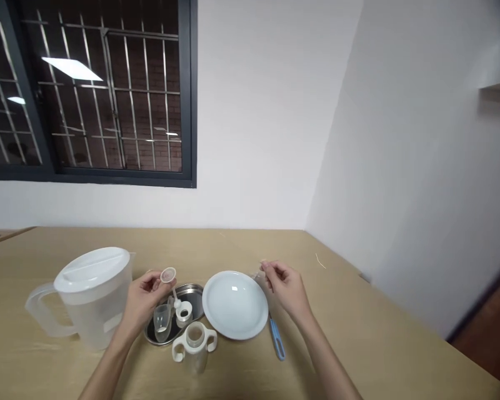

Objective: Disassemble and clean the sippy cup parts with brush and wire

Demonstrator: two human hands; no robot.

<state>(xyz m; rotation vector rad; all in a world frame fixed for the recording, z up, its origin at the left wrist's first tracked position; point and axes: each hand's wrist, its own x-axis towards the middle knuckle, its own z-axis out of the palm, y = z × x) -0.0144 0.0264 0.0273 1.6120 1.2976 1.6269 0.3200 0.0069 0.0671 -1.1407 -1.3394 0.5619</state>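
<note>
My left hand [145,297] pinches a baby-bottle straw piece with a translucent round disc [168,275] on top. Its thin stem runs down to a white ball [177,304], just above a white bottle collar [184,313]. That collar lies on an oval steel tray [196,300] beside a clear cap [162,322]. In front stands a baby bottle [196,358] without a top, its white two-handled ring around the neck. My right hand [286,288] is closed in a pinch above the right rim of a white plate [235,305]; what its fingertips hold is too small to make out.
A lidded translucent pitcher [94,303] stands at the left, close to my left forearm. Right of the plate lies a blue-handled brush or tool [277,339], its far end hidden by my right hand. A thin pale strand [320,261] lies farther right on the wooden table [358,333].
</note>
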